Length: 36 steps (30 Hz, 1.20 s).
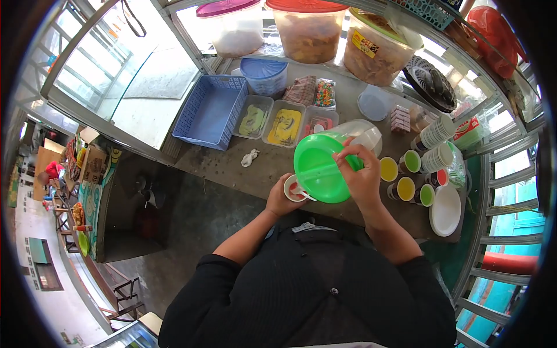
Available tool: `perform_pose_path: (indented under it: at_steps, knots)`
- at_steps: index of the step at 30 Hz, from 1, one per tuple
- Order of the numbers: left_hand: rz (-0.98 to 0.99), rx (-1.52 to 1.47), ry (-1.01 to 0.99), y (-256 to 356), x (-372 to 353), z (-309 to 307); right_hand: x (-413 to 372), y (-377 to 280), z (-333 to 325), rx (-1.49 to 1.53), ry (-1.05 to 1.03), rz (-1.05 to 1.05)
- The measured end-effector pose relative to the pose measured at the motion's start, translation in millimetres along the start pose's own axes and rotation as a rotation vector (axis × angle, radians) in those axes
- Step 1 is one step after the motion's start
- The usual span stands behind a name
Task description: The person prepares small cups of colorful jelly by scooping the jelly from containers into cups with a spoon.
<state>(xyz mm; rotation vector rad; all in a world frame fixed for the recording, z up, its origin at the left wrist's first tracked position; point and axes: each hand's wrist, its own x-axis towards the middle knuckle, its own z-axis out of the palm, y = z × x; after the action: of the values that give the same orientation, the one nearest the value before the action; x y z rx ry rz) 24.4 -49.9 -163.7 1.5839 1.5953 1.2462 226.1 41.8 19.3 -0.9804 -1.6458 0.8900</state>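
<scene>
My left hand is closed around a small white paper cup, held in front of my body. Above and beside the cup, a clear plastic pitcher with a bright green lid is tilted, its white spout edge at the cup's rim. The fingers of my right hand are closed at the lid's right side, gripping the pitcher; its handle is mostly hidden. Reddish colour shows inside the cup. To the right stand several filled cups, among them a yellow one, a green one and a red one.
A blue basket and tubs of green and yellow contents line the counter. Stacked paper cups and a white foam plate are at right. Large lidded tubs stand behind. A crumpled tissue lies near the front edge.
</scene>
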Motion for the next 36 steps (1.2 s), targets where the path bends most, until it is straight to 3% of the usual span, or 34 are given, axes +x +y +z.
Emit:
perform_pose_path:
  at_steps: [18,27,36]
  knots:
    - [0.001,-0.042,-0.18,10.5,20.8,-25.9,9.5,4.8,15.0,0.058,0.134,0.036]
    - [-0.007,0.087,-0.421,2.3,39.1,-42.8,7.5,4.0,13.6,0.128,0.151,0.073]
    - [0.185,0.136,-0.359,-27.4,23.6,-42.0,8.5,5.7,6.4,0.116,0.115,0.039]
